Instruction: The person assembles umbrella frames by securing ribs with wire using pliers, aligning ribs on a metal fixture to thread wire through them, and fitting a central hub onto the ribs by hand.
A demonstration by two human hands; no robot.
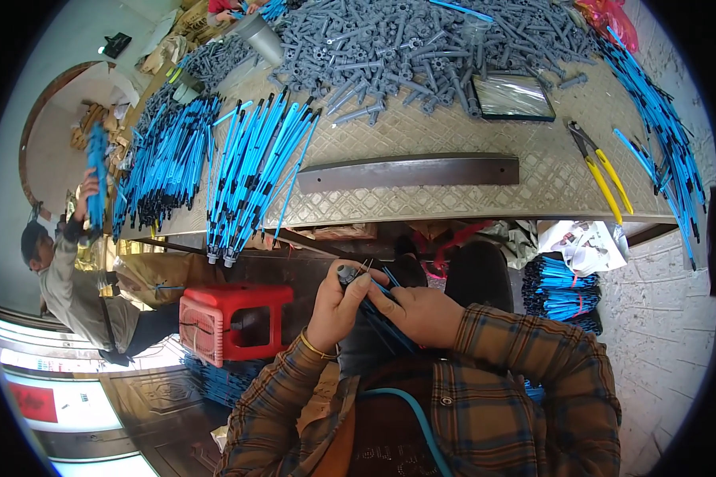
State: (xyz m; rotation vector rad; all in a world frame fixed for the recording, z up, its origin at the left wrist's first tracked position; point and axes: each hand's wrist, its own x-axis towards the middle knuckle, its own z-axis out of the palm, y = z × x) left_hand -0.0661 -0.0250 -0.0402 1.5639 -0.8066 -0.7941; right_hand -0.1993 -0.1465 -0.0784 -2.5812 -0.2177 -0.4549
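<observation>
My left hand (336, 306) is closed around a grey plastic piece (347, 274) with a rounded end, held over my lap. Close beside it my right hand (422, 314) pinches with thumb and fingers, the two thumbs nearly touching. Thin, light-coloured wire-like pieces (368, 265) stick up between the thumbs. Several slim blue and black rods (388, 327) run down below the hands, and a bit of blue shows above the right fingers. Which hand grips the rods is partly hidden.
A patterned table (429, 203) bears a heap of grey plastic plugs (422, 48), bundles of blue rods (258, 159), a dark metal bar (410, 169) and yellow-handled pliers (601, 171). A red stool (243, 314) stands left. A person (83, 278) farther left lifts blue rods.
</observation>
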